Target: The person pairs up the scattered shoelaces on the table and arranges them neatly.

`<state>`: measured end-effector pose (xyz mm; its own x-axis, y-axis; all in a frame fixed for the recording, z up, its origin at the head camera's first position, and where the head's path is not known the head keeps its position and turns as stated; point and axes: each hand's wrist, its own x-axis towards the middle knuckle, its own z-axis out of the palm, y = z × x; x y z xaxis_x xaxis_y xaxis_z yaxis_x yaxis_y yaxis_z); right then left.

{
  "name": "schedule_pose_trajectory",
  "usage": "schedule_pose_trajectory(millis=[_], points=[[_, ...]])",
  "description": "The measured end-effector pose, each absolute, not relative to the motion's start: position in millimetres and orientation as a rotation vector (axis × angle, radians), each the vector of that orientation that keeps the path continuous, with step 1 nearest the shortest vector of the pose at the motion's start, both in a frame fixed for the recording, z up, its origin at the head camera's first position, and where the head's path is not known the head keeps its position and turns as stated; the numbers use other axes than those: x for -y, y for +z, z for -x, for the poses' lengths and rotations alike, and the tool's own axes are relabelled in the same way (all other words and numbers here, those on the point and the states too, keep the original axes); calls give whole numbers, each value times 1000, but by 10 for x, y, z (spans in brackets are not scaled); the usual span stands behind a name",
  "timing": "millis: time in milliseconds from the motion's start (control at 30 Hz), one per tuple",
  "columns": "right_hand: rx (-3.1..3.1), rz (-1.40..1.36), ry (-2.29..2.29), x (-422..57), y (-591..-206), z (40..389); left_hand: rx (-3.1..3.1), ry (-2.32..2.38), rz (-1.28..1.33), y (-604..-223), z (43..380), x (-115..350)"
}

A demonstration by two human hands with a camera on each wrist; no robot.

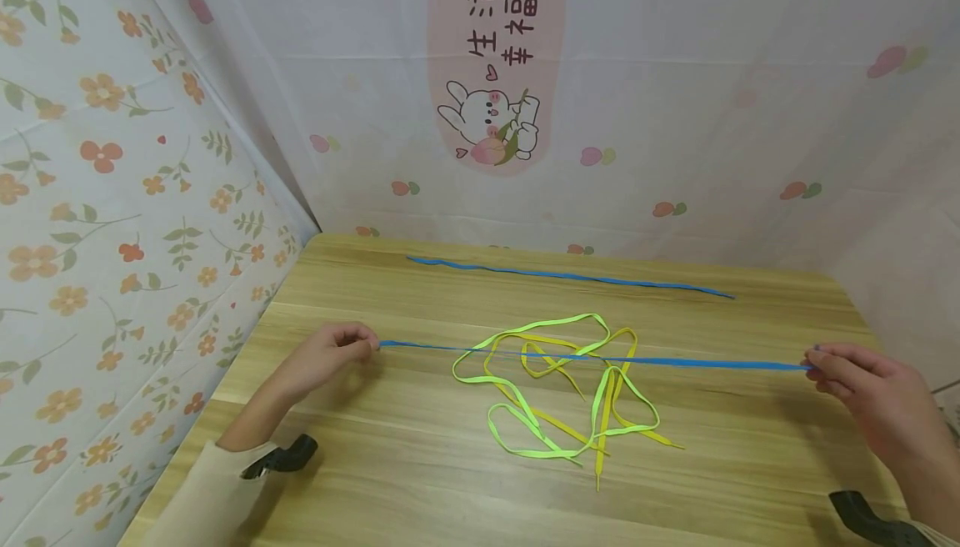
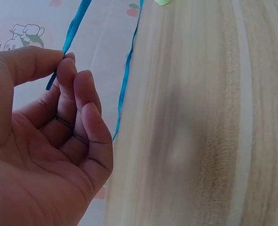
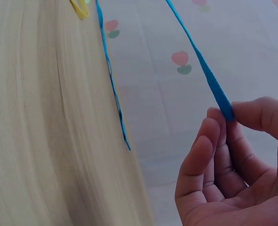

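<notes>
A blue shoelace (image 1: pixel 705 362) is stretched nearly straight from side to side above the table. My left hand (image 1: pixel 330 357) pinches one end between thumb and index finger; in the left wrist view a short tip sticks out below the fingers (image 2: pixel 84 108). At the other end, my right hand (image 1: pixel 870 388) pinches the lace between thumb and fingertips. A second blue shoelace (image 1: pixel 570 276) lies roughly straight along the far side of the table. Beneath the stretched lace, a green shoelace (image 1: pixel 517 397) and yellow shoelaces (image 1: pixel 603 422) lie loosely tangled together.
The wooden table (image 1: pixel 405 464) carries all the laces. A printed curtain (image 1: pixel 675 113) hangs behind its far edge, and a flowered cloth (image 1: pixel 150 222) hangs along the left. Dark wrist mounts (image 1: pixel 281 457) show at both sleeves.
</notes>
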<state>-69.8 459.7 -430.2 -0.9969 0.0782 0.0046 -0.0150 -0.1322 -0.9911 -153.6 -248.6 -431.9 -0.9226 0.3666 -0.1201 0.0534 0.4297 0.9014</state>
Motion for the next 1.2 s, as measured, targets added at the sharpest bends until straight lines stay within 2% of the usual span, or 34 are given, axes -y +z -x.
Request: schedule_pose_trajectory(millis=[700,1200], points=[[1637,75,2627,-4723,-4397,729,-2403,1503,-425,-4328,1689,2413],[1711,65,2603,-4718,-4411,777,-2599,1356,-476,-4363,1783,2403]])
